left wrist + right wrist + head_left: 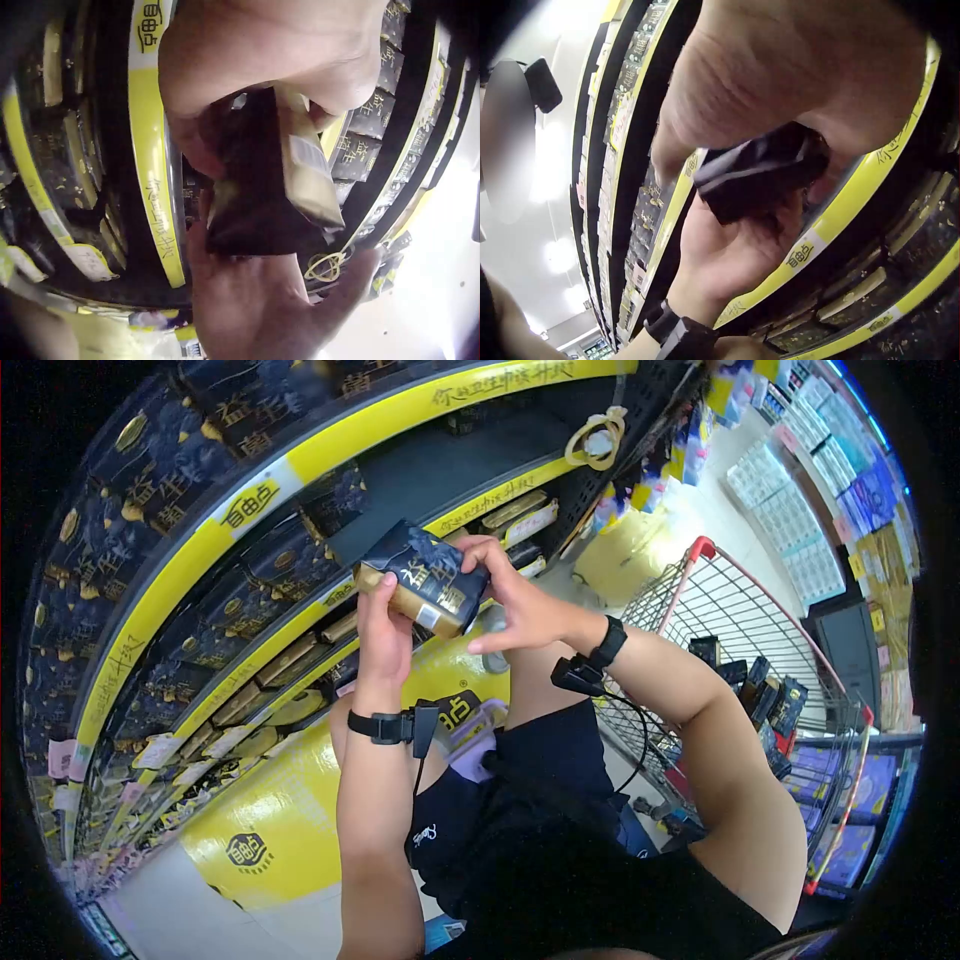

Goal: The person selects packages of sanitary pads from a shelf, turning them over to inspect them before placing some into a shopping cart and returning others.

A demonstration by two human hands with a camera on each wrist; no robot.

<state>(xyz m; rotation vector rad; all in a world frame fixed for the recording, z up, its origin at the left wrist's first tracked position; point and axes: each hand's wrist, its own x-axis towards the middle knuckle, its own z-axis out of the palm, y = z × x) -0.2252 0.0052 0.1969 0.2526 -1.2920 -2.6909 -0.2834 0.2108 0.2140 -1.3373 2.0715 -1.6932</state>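
Package, boxy and dark navy with gold sides and gold-white characters (pixel 425 575), held up off the shelves in front of the person, between both hands. Left hand (pixel 385 635) grips its lower left end, thumb over the gold side; right hand (pixel 525 605) grasps its upper right end with bent fingers, thumb sticking out clear of the pack. Black wrist strap with small camera (pixel 390 728) on the left arm, similar one (pixel 605 650) on the right.

Setting: shop aisle. Curved-looking dark shelving on the left, bright yellow printed edge strips (pixel 360 432), rows of dark navy packs with gold flecks (pixel 270 560). Smooth dark shelf board (pixel 450 460) behind the package. Pale yellow looped bands (pixel 598 442) hang at the shelf end.

Floor: pale glossy tile (pixel 270 930), partly covered by a shiny yellow sheet with black hexagon logo (pixel 300 810). Light purple plastic object (pixel 475 745) near the person's legs, mostly hidden, cannot tell what.

Right side: grey wire shopping cart with red corners (pixel 703 548), several dark packs (pixel 790 705) inside; beyond it, stacked pale green packs (pixel 785 510) and purple packs (pixel 845 850). White ceiling lights (pixel 559 251) overhead
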